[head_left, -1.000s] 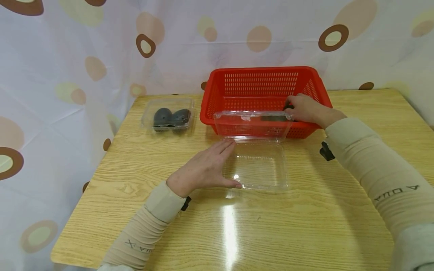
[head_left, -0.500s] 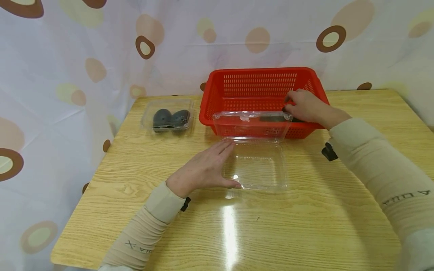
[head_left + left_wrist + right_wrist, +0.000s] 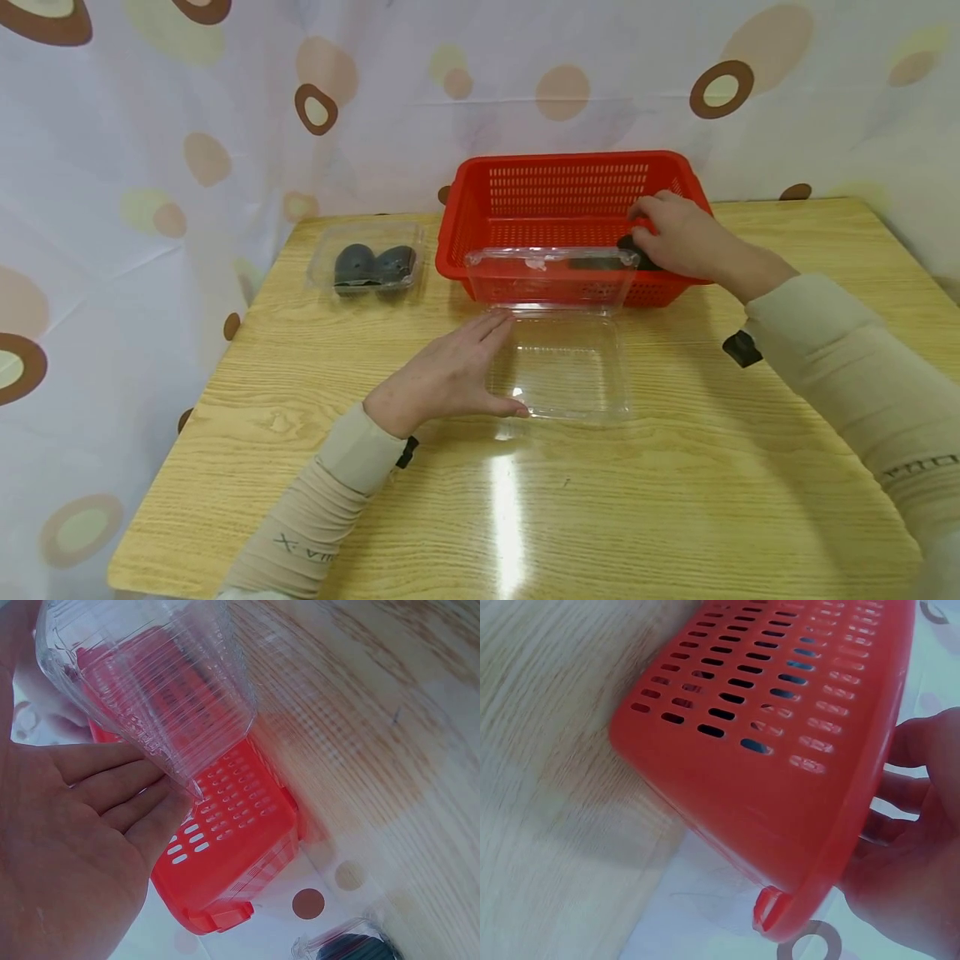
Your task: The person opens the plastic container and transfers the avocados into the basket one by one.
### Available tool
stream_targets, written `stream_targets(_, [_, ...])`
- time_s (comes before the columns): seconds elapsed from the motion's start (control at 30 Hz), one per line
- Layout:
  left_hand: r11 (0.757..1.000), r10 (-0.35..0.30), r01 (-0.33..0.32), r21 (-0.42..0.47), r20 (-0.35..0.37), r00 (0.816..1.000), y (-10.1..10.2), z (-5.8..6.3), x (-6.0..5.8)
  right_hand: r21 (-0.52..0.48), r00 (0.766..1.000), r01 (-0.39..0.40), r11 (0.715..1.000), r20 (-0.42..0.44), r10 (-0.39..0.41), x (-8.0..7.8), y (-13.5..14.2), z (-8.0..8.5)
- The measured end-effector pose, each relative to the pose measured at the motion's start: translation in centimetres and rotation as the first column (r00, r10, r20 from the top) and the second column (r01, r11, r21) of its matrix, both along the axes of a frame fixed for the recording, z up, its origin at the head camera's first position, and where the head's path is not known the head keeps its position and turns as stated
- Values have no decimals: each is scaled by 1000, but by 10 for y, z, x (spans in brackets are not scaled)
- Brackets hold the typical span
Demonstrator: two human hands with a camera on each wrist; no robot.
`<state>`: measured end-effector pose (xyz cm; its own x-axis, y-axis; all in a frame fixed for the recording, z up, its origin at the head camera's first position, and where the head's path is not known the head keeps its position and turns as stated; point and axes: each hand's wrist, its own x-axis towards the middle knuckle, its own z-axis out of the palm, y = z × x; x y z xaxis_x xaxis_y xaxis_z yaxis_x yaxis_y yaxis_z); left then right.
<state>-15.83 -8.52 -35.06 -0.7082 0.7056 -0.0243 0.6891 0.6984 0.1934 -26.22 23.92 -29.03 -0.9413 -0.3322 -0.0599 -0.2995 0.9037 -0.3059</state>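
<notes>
A clear plastic clamshell box (image 3: 558, 367) lies unfolded on the table, its lid leaning up against the red basket (image 3: 468, 192). My left hand (image 3: 446, 375) rests at the box's left side, thumb by the front edge. In the left wrist view, the straight fingers of the left hand (image 3: 97, 817) touch the plastic. Over the basket's right end is my right hand (image 3: 682, 237), fingers slightly bent. A dark rounded fruit, like an avocado (image 3: 628, 244), shows just below the thumb. The right wrist view has the right hand (image 3: 922, 825) partly hidden behind the basket rim.
A closed clear clamshell (image 3: 326, 258) with two dark avocado-like fruits (image 3: 354, 265) stands at the back left of the wooden table (image 3: 285, 467). Another dark shape (image 3: 592, 262) shows through the raised lid. A patterned cloth (image 3: 405, 50) hangs behind the table.
My right hand has lifted slightly and shifted right within the basket, so more of the dark fruit below it shows. The left hand and the clamshell keep their places.
</notes>
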Motion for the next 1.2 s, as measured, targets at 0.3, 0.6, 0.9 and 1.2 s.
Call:
stream_targets(0.3, [1000, 4, -4, 3, 11, 1000, 0, 1, 0, -37, 995, -32, 999, -96, 29, 20, -2, 4])
stream_targets(0.6, [1000, -7, 7, 4, -11, 1000, -1, 1, 0, -62, 992, -13, 998, -130, 5, 38, 5, 3])
stream_targets(0.9, [1000, -1, 1, 12, 7, 1000, 0, 1, 0, -81, 987, 15, 997, -157, -27, 59, 17, 1])
stream_targets(1.2, [1000, -2, 2, 16, 8, 1000, 0, 0, 0, -119, 981, 1, 993, -192, -24, 80, 21, -1])
